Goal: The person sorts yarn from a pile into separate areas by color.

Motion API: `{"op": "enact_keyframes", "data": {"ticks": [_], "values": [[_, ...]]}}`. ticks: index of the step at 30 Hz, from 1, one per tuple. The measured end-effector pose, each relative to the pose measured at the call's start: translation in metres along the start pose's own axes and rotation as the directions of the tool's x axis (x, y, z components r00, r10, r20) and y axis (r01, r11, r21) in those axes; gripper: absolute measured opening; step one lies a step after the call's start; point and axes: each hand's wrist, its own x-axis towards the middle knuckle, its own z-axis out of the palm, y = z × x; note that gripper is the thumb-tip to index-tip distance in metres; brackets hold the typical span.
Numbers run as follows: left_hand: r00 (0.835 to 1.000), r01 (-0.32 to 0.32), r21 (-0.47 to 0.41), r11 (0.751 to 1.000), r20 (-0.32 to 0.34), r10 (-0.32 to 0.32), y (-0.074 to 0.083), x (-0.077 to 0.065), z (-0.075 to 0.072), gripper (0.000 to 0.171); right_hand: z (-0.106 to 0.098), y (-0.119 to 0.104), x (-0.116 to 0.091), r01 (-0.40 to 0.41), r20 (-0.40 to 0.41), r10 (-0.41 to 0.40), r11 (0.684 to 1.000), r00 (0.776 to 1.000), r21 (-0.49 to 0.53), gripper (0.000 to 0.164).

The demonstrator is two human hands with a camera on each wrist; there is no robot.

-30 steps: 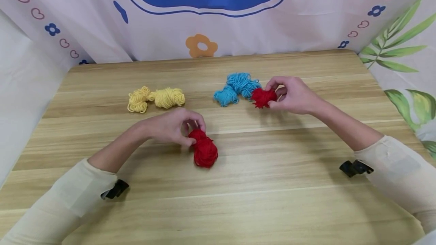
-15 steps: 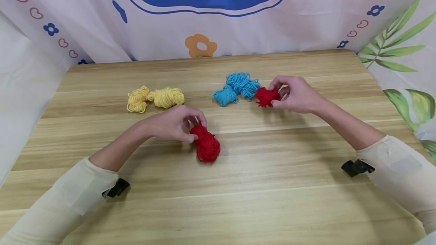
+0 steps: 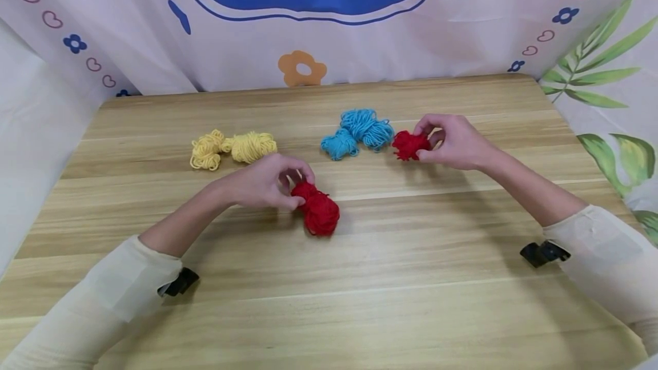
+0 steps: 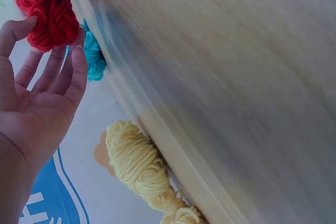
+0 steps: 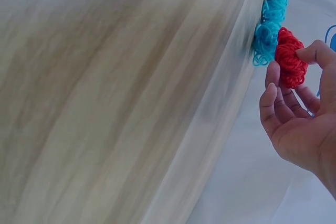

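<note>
My left hand (image 3: 269,183) pinches one end of a red yarn bundle (image 3: 321,214) near the table's middle. In the left wrist view the thumb and fingers of that hand grip the red yarn (image 4: 48,11) from both sides. Farther right, my right hand (image 3: 454,140) pinches a smaller red yarn bundle (image 3: 410,145) between thumb and fingertips. The right wrist view shows this red yarn (image 5: 290,59) with the thumb on one side and fingers on the other. Just left of it lie two blue yarn bundles (image 3: 366,128), touching each other.
Two yellow yarn bundles (image 3: 252,147) lie end to end at the back left of the wooden table (image 3: 360,301). A white printed cloth (image 3: 236,56) hangs behind the table's back edge. Black wrist mounts (image 3: 545,253) stick out from both sleeves.
The left hand has carried its red yarn a little right and toward the back. The right hand has moved its red yarn rightward, opening a small gap from the blue yarn.
</note>
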Motion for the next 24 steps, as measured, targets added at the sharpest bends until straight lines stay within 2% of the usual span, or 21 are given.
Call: {"op": "enact_keyframes", "data": {"ticks": [8,17,24], "values": [[0.997,0.008,0.018,1.0,-0.08,-0.007,0.001,0.003,0.0,0.023,-0.006,0.01,-0.003,-0.014,-0.011,0.014,0.999,1.0,-0.029,0.027],[0.993,-0.005,0.103,0.995,-0.119,0.017,0.003,0.004,0.0,0.022,-0.013,0.018,-0.004,-0.054,-0.018,0.053,0.996,0.998,-0.07,0.027],[0.99,-0.006,0.095,0.995,-0.141,0.02,0.003,0.008,0.0,0.021,-0.019,0.024,-0.006,-0.083,-0.029,0.081,0.993,0.996,-0.085,0.026]]}}
